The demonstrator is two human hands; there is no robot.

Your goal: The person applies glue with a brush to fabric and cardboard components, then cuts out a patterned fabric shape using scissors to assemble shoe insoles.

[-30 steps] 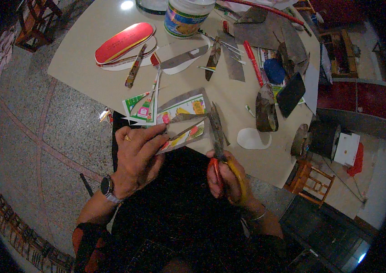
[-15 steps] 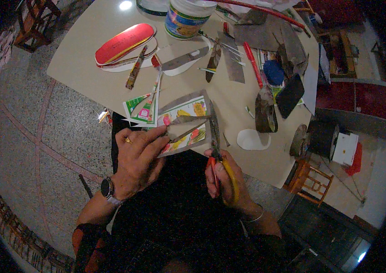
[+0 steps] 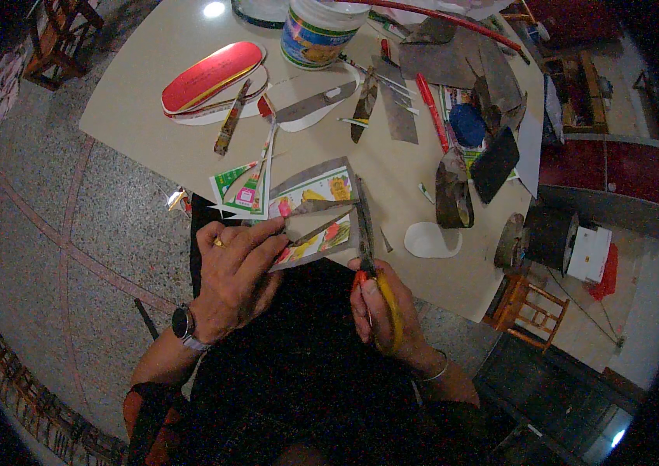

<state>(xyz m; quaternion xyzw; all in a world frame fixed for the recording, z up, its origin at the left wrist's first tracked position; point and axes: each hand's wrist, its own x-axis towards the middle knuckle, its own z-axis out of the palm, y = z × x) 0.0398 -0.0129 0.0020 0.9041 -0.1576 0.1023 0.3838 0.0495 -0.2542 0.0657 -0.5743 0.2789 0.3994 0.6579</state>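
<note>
My left hand (image 3: 238,264) grips the lower left part of a grey sheet (image 3: 315,167), fingers on top and the thumb hidden. On the sheet lie printed paper pieces (image 3: 329,189) with flower pictures, and a long, narrow grey gap between them. My right hand (image 3: 388,311) is closed round the red and yellow handles of a pair of scissors (image 3: 388,291). Their dark blades point away from me along the sheet's right edge and look nearly together. Green and white printed paper scraps (image 3: 248,190) lie just beyond my left fingers.
Farther back on the table (image 3: 143,93) are red insole-shaped pieces (image 3: 213,76), a box cutter (image 3: 232,116), a white bucket (image 3: 318,35), a red pen (image 3: 432,113), a blue round object (image 3: 467,124), a black phone (image 3: 496,165) and a roll of brown tape (image 3: 454,190). A white cutout (image 3: 432,239) lies right.
The scissors have closed further and now lie beside the sheet's right edge. The sheet has shifted slightly, while my left hand stays nearly in place.
</note>
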